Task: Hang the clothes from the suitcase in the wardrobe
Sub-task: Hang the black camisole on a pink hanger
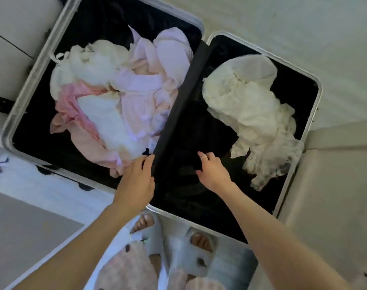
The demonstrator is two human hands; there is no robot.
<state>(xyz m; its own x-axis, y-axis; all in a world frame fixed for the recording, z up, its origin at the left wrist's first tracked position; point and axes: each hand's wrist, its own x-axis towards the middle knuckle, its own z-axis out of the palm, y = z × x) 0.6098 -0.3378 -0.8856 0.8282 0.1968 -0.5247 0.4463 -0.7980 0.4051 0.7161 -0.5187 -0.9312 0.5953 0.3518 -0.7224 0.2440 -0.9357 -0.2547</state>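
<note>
Both hands reach down into the open suitcase (pixel 312 114): the left hand (pixel 136 178) lies loosely open on the dark centre divider (pixel 178 105), the right hand (pixel 212 170) pinches a black garment (pixel 201 130). Lift that piece clear before shaking it out. Beyond lie the white clothes (pixel 247 101) and the pink pile (pixel 140 91).

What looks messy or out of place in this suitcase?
The clothes are crumpled in loose heaps, not folded. The white garment in the right half spills over the suitcase rim at its right edge. Nothing looks damaged.
</note>
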